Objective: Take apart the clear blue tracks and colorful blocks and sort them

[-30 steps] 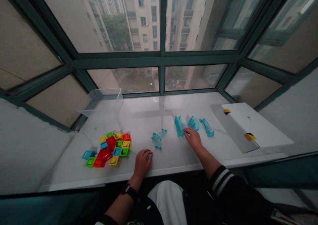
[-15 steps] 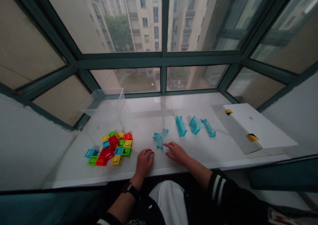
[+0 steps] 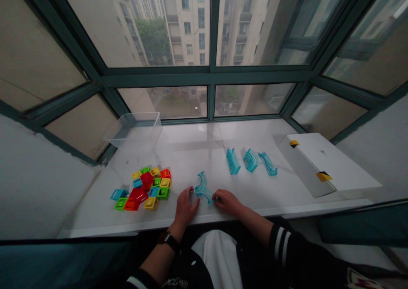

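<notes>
A translucent blue, forked piece of toy track [image 3: 202, 188] lies on the white sill between my hands. The fingertips of my right hand [image 3: 227, 202] are closed on its near right end. My left hand [image 3: 185, 206] rests at the piece's left side, thumb and index finger apart, with nothing held between them; whether a fingertip touches the piece I cannot tell. Further right lie a straight blue track piece [image 3: 233, 161], a curved one [image 3: 250, 160] and another narrow one [image 3: 268, 164].
Coloured plastic blocks [image 3: 151, 191], in red, yellow, green and blue, are bunched at the left. Behind them stands a clear plastic bin [image 3: 137, 129]. A white box [image 3: 328, 161] with yellow-black corner marks sits at the right. Window frames [image 3: 210, 78] border the sill [image 3: 188, 144].
The forked track piece has turned and come nearer to me. My right hand, beside it before, is now closed on its end. My left hand has barely shifted.
</notes>
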{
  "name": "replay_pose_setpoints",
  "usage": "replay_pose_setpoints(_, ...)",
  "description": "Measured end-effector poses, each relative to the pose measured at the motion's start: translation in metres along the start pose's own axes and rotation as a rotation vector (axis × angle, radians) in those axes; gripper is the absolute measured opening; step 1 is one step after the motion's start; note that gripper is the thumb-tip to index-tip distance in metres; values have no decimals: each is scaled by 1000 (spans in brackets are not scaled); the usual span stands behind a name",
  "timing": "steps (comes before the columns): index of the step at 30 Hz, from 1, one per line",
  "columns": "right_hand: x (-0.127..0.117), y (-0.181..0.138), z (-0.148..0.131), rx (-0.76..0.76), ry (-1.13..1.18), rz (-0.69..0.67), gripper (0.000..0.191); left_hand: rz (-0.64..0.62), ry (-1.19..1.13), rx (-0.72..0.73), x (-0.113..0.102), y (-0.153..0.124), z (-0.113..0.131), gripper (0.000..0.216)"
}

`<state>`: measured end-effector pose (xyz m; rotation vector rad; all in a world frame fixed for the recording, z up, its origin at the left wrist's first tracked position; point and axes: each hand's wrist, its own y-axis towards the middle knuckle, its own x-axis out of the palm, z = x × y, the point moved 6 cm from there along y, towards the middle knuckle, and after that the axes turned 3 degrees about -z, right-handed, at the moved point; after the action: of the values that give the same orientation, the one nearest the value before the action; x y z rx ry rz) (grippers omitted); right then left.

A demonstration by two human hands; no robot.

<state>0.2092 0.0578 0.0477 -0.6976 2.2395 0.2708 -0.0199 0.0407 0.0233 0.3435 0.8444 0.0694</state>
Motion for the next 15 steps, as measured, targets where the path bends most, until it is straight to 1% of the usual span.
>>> replay_pose_setpoints(2,2,-4,0,-16,41,-4,25,-5,17,7,1,0,0,57)
replay_pose_setpoints(4,3,-7,-1,-34,83,-25,25,-27,29,20,2,0,1,58)
replay_pose_setpoints(9,2,-7,-7,-34,185,-68,22,-79,32,30,0,2,5,43)
replay_pose_setpoints(12,1,-8,-7,-17,262,-82,19,-76,18,22,-2,3,7,38)
replay_pose_setpoints(15,1,-9,-1,5,339,-89,15,-64,1,20,-4,3,7,31)
